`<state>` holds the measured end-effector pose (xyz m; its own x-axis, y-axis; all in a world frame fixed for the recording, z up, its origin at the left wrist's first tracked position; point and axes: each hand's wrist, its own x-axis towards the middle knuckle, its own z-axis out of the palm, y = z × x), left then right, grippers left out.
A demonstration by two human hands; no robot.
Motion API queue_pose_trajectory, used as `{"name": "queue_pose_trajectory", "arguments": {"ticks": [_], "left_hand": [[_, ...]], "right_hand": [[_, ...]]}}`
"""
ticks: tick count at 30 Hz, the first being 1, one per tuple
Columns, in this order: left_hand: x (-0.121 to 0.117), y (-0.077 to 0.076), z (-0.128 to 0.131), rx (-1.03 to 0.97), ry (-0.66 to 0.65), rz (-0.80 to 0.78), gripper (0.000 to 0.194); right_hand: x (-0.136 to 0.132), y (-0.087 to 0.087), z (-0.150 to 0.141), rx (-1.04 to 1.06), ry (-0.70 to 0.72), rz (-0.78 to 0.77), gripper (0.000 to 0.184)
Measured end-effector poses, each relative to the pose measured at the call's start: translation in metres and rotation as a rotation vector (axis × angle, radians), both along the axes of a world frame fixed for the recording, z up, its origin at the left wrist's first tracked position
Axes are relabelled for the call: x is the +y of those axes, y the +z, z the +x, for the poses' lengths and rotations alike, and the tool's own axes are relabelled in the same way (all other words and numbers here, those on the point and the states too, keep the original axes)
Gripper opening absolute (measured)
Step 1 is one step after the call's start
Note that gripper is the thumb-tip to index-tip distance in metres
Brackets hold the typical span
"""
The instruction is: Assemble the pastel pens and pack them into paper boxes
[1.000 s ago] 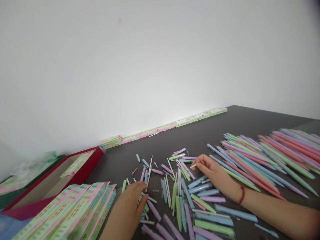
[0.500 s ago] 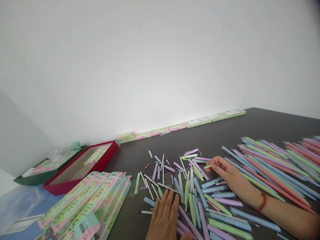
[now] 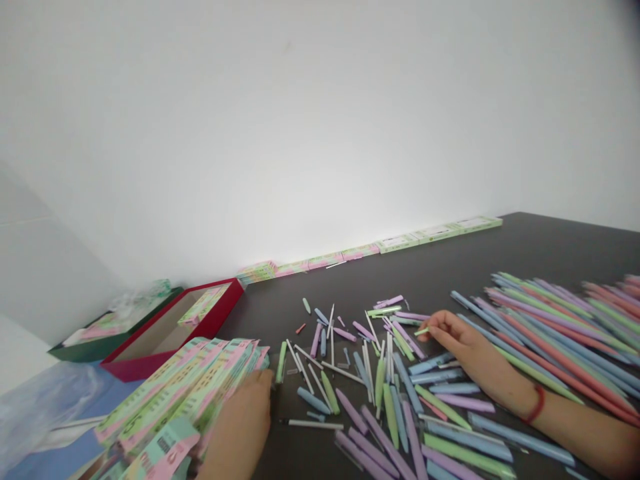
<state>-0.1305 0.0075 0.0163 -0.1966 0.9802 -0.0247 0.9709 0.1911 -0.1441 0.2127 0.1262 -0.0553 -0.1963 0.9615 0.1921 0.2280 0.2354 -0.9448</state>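
Note:
My right hand (image 3: 447, 332) is closed in a pinch on a small light-green pen part (image 3: 423, 331), above the scattered pen pieces. A red band circles that wrist. My left hand (image 3: 245, 417) is at the right side of the stacked pastel pen boxes (image 3: 175, 387); its fingers are mostly turned away and blurred, so their grip does not show. Between the hands lie loose purple, green and blue pen barrels (image 3: 389, 413), white refills (image 3: 315, 424) and caps (image 3: 385, 311). A small red piece (image 3: 301, 329) rests farther back.
Long bundles of coloured pens (image 3: 555, 340) fill the right side of the dark table (image 3: 440, 267). A red open box (image 3: 227, 303) and a green one (image 3: 75, 353) stand at left, beside plastic wrap (image 3: 45, 407). Flat boxes (image 3: 435, 233) line the wall.
My left hand has moved left from over the loose pen parts to the stacked boxes. My right hand stays pinched on the green part. The view has shifted slightly.

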Motion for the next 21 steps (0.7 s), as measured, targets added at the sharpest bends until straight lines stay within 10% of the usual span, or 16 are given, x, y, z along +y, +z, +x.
{"name": "queue_pose_trajectory", "arguments": {"ticks": [13,21], "left_hand": [[0.003,-0.010,0.008,-0.111,0.048,0.033,0.011],[-0.012,-0.032,0.047,-1.040,-0.049,-0.014,0.010]], "right_hand": [[0.002,-0.003,-0.001,-0.017,0.052,0.061,0.017],[-0.006,0.004,-0.002,-0.047,0.138,0.144,0.008]]}}
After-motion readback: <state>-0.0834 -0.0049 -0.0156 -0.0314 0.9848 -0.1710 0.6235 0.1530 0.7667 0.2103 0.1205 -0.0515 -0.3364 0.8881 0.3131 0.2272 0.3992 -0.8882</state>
